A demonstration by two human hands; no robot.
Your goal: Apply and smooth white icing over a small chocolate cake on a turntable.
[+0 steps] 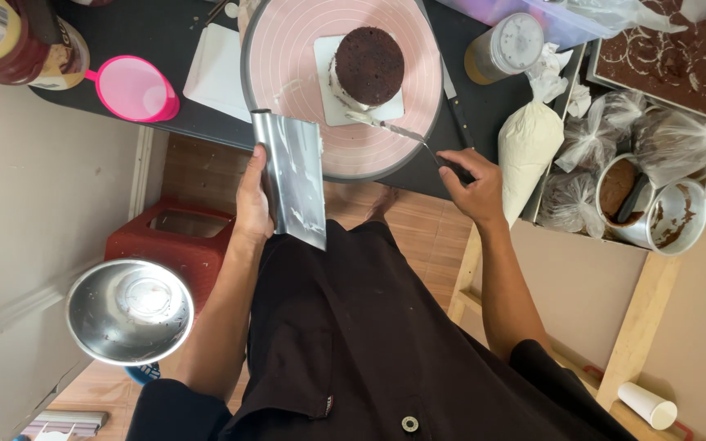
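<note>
We hold the metal scraper in the left hand, grip closed around its rolled handle edge, blade hanging below the bench edge and streaked with white cream. The right hand is closed on the handle of an offset spatula, whose blade tip touches the lower side of the chocolate cake. The cake stands upright on a white square board at the centre of the pink turntable; its top is bare and dark, and white cream shows only along its lower side. We judge the step in hand to be the first application of cream to the cake wall, at an early stage. The next move calls for a steady spatula angle against the wall while the turntable rotates, with the scraper brought up only once the wall is covered. A filled piping bag lies just beside the right hand; a pink cup sits near the left bench edge, and a steel bowl rests lower left.
</note>
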